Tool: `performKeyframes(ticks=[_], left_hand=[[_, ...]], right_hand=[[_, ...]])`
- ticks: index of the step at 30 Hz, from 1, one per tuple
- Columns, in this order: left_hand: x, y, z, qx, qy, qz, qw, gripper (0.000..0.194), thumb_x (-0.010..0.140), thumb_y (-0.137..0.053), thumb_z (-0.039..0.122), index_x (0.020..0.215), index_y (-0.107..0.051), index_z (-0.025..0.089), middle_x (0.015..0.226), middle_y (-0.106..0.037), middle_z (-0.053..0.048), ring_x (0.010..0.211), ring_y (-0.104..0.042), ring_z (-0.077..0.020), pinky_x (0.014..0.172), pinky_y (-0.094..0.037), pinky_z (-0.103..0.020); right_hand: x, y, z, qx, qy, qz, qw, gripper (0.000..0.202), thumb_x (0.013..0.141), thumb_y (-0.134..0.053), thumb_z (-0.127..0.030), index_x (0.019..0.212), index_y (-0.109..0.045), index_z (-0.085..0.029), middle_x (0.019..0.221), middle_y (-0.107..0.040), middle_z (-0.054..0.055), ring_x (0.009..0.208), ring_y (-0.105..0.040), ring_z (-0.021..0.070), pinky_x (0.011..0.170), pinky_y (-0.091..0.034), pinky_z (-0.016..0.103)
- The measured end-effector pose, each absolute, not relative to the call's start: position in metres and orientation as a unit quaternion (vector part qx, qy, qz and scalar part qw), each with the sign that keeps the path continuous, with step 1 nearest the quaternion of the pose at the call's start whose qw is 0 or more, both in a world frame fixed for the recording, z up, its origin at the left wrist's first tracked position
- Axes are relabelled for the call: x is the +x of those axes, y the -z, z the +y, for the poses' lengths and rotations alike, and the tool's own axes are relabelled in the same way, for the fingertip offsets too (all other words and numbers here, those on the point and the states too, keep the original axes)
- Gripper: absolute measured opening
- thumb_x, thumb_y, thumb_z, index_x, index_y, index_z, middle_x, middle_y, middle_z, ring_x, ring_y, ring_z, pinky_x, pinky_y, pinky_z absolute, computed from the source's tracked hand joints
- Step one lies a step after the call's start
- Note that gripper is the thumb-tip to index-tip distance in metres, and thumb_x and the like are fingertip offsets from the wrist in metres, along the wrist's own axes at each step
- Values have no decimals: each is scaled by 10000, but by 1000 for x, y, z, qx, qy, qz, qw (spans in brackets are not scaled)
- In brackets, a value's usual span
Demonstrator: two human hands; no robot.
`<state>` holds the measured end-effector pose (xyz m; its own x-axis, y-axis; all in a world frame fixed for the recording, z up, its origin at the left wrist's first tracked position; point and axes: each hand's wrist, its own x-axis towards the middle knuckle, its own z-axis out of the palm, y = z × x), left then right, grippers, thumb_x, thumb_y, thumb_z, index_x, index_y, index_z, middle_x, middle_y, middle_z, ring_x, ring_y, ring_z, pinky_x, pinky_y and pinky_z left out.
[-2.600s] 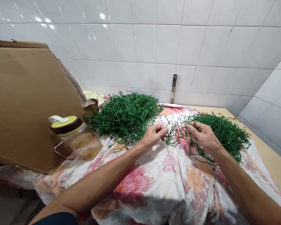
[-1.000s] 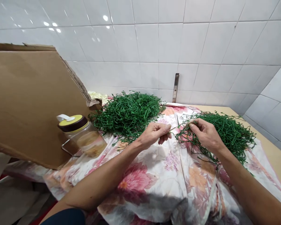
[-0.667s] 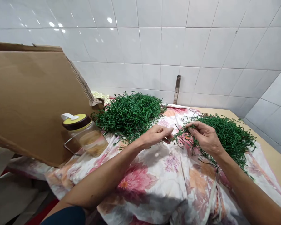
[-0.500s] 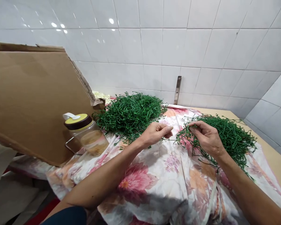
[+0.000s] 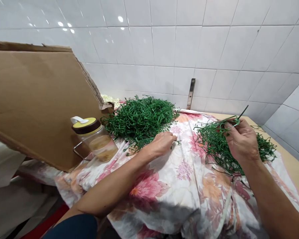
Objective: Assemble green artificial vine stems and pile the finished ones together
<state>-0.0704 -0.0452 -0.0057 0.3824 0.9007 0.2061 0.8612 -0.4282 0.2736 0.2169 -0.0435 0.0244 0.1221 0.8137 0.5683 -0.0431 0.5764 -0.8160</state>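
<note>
My right hand [image 5: 243, 139] pinches several thin green stems [image 5: 214, 124] between thumb and fingers, one tip standing up past the knuckles. It is over the right pile of green stems [image 5: 214, 149], partly hiding it. My left hand [image 5: 164, 143] is closed just in front of the bigger left pile of green stems [image 5: 142, 116]. A short green stem [image 5: 177, 142] pokes out by its fingertips; most of it is hidden. The stems have small bud-like tips and look like artificial plant parts.
A flowered cloth [image 5: 171, 196] covers the table [image 5: 294, 162]. At left stand a clear jar with a yellow-and-brown lid [image 5: 99, 142] and a large cardboard box [image 5: 37, 109]. Pale pieces [image 5: 109, 99] lie behind the box corner. A metal bracket [image 5: 191, 93] is against the tiled wall [image 5: 161, 43].
My right hand has risen and moved right, with the stems in it lifted from the right pile. My left hand has turned palm down and now shows a stem at its fingertips.
</note>
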Motion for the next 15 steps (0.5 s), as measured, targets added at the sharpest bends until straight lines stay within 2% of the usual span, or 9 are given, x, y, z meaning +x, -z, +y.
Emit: performKeyframes(ticks=[3,5,8,10,15], left_hand=[[-77,7,-35,796,-131,591,7,236,866,-536,118,976,-736,177,1050,-697,-135,994,-626,-271,856,-467,-355],[-79,3,-32,788,-190,586,10,243,892,-548,159,1061,-724,167,1132,-692,-142,1057,-629,-275,916,-476,-370],[-73,-8,-40,806,-333,486,59,278,908,-603,232,1160,-706,175,1234,-683,-129,1134,-633,-253,994,-472,-366],[-62,-17,-53,796,-418,428,93,248,935,-604,283,1121,-727,176,1204,-706,-123,1137,-642,-245,1003,-476,-371],[-39,-26,-84,785,-442,363,237,277,923,-661,397,1063,-756,177,1098,-760,-104,1016,-694,-224,928,-512,-359]], right_hand=[[215,-23,-45,-327,-346,-597,646,237,866,-704,-418,990,-583,-256,1016,-710,56,935,-692,230,736,-569,351],[213,-24,-48,-316,-367,-609,627,236,866,-707,-422,1001,-600,-260,1032,-718,54,929,-692,224,752,-572,355],[211,-25,-53,-307,-391,-633,594,233,855,-735,-414,999,-642,-256,1033,-734,55,896,-686,213,764,-570,352],[210,-24,-54,-302,-395,-650,575,212,856,-751,-394,995,-678,-251,1026,-743,53,885,-677,199,779,-562,336],[203,-11,-51,-300,-412,-674,534,196,871,-745,-395,995,-734,-243,1035,-754,61,937,-682,208,858,-563,354]])
